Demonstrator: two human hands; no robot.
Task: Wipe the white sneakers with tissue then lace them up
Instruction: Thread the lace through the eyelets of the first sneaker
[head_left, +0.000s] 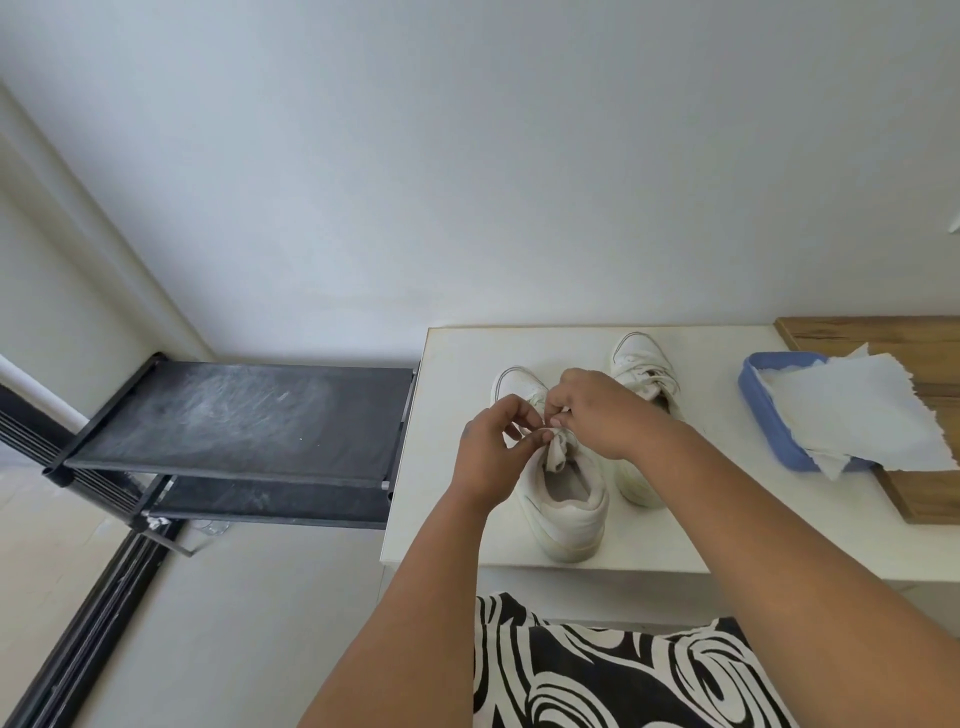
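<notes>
Two white sneakers stand on a white table (457, 519), toes pointing at the wall. The nearer sneaker (566, 499) is in the middle, heel toward me. Above its tongue, my left hand (491, 452) pinches a white lace end between thumb and fingers. My right hand (597, 410) pinches the lace just beside it, over the tongue. The second sneaker (641, 374) stands to the right, partly hidden behind my right forearm. White tissue sheets (852, 415) lie in a blue tray (763, 415) at the right.
A wooden board (924, 338) lies under the tray at the table's right end. A black shoe rack (239, 421) with dusty shelves stands left of the table. The wall runs close behind. My black and white patterned clothing (597, 675) fills the bottom.
</notes>
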